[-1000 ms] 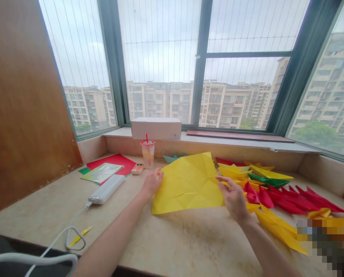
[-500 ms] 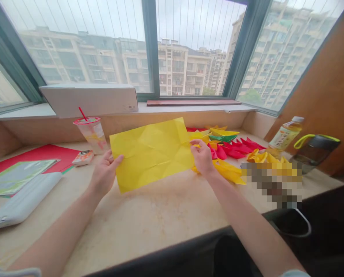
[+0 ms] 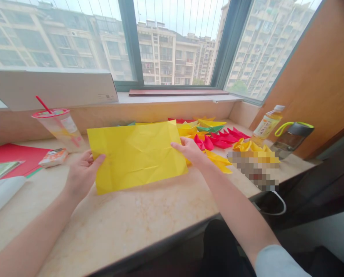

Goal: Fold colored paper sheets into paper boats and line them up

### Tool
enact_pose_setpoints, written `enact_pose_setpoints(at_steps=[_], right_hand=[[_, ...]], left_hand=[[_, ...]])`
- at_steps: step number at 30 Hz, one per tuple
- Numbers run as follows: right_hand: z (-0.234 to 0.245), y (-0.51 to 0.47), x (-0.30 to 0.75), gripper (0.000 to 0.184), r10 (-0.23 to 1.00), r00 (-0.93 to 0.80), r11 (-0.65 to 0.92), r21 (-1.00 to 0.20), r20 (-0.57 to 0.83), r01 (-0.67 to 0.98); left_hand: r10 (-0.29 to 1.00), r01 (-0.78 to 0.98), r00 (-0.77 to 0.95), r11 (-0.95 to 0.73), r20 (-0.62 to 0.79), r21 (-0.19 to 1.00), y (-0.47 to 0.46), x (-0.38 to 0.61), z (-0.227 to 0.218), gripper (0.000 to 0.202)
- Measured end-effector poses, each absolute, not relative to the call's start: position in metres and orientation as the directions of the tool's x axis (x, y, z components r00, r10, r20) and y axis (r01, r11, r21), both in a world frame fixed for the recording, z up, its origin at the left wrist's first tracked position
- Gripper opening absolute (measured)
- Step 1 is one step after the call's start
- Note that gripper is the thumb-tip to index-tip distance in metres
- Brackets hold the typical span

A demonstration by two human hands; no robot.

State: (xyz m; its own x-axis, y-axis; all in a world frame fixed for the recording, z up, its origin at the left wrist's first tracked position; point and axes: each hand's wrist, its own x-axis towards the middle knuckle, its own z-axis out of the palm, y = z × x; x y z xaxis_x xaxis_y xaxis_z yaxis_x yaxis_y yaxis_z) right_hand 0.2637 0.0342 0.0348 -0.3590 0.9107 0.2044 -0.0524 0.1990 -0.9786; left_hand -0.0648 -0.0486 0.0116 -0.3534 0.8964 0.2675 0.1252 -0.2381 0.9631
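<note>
A creased yellow paper sheet [image 3: 135,154] is held just above the beige stone counter [image 3: 148,215], spread between both hands. My left hand [image 3: 82,175] pinches its left edge, thumb on top. The sheet's right edge is gripped by my right hand [image 3: 190,152]. Behind and to the right of the sheet lie several folded paper pieces [image 3: 218,138] in red, yellow and green.
A plastic cup with a red straw [image 3: 59,129] and a small orange packet [image 3: 53,157] stand at the left, beside red paper [image 3: 12,156] and a white device [image 3: 0,192]. A white box [image 3: 50,88] rests on the sill. Two bottles [image 3: 278,129] stand at the right by the wooden wall.
The view has swung right and down. The yellow sheet has been turned from a diamond to a level, landscape position, still held by both hands.
</note>
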Motion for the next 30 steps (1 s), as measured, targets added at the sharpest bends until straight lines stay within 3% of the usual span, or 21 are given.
enact_pose_setpoints(at_steps=[5,13,17,30], right_hand=[[0.032,0.033,0.261,0.034,0.879,-0.408,0.269,-0.963,0.248,-0.005],[0.02,0.039,0.256,0.028,0.857,-0.365,0.423,-0.901,0.364,0.095],[0.019,0.036,0.253,0.032,0.857,-0.378,0.371,-0.929,0.35,-0.019],[0.025,0.03,0.253,0.038,0.921,-0.298,0.232,-0.968,0.252,-0.1]], left_hand=[[0.928,0.147,-0.307,-0.173,0.211,0.974,-0.049,-0.067,0.01,0.042],[0.932,0.173,-0.258,-0.216,0.256,0.961,-0.056,-0.063,0.013,0.041],[0.932,0.184,-0.225,-0.246,0.285,0.952,-0.061,-0.057,0.013,0.045],[0.879,0.145,-0.285,-0.354,0.382,0.924,-0.068,-0.044,0.023,0.045]])
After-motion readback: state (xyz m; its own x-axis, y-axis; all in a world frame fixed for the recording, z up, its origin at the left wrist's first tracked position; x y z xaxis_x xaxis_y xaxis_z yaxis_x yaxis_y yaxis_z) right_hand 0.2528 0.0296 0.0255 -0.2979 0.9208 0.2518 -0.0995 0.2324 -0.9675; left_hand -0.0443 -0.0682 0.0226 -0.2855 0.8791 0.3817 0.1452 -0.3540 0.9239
